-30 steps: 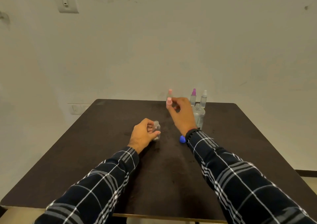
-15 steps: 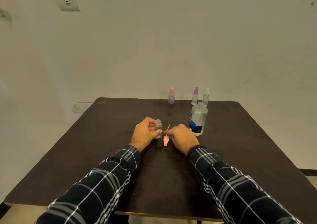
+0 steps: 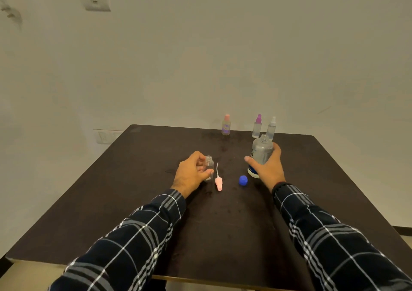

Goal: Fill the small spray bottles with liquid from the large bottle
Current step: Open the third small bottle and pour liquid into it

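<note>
On the dark matte desk (image 3: 133, 201), the left hand (image 3: 191, 174) grips a small clear uncapped bottle (image 3: 209, 168). The right hand (image 3: 268, 168) wraps around the large clear plastic bottle (image 3: 260, 152), open-necked. Between them lie a pink spray top (image 3: 218, 182) and a round blue cap (image 3: 243, 180).

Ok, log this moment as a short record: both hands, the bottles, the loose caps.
left hand: holds small bottle, upright, neck open
right hand: grips large bottle, uncapped
pink sprayer: lying on table, just right of small bottle
blue cap: on table, between pink sprayer and large bottle
far edge: pink-top bottle, purple-top bottle, white-top bottle, all capped
pouring: not yet begun
</note>
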Available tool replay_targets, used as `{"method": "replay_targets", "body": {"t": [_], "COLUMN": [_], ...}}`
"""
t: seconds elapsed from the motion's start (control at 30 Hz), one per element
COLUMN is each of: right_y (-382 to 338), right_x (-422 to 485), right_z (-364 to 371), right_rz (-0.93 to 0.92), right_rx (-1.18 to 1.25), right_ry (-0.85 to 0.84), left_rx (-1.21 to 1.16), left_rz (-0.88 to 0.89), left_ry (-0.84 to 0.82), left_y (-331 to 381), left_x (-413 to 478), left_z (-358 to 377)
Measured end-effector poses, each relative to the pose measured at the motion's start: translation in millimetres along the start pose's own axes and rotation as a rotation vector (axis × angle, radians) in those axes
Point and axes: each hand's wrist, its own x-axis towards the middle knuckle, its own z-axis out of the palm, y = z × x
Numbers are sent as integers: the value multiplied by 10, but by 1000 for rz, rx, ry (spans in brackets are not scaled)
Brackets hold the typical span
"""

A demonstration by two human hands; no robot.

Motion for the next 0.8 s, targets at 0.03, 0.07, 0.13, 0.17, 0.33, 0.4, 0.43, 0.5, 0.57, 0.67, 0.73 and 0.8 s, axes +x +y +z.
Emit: {"method": "replay_targets", "body": {"t": [0.03, 0.07, 0.13, 0.17, 0.33, 0.4, 0.43, 0.5, 0.57, 0.67, 0.73, 0.8], "right_y": [-15, -27, -62, -86, -169, -219, -239, -258, -272, -301, -316, -325], "right_x": [18, 32, 51, 53, 29, -3, -16, -27, -38, -39, -32, -17], "right_z": [15, 23, 32, 31, 90, 135, 167, 237, 292, 356, 377, 388], "right_rz": [-6, -4, 2, 0, -127, -191, -223, -274, -300, -337, -371, -399], "right_rx": [-4, -5, -21, -36, -177, -244, -280, -369, -456, -541, -624, -716], "right_ry": [7, 22, 44, 36, -72, -129, -162, -222, -253, -262, -260, -257], "left_rx": [1, 0, -4, -5, -16, -18, -19, -18, -13, -11, -15, -13], "left_rz": [-3, -7, -12, -12, -8, -4, -2, -2, 0, 2, 5, 4], "left_ry": [-1, -2, 1, 1, 1, 4, 6, 13, 14, 10, 7, 3], "left_y": [4, 6, -3, -4, 3, 11, 16, 23, 33, 35, 22, 13], "left_x": [-1, -1, 2, 2, 3, -8, -18, -33, -41, -38, -30, -22], "left_z": [2, 5, 5, 5, 6, 4, 3, -2, -5, -7, -1, 5]}}
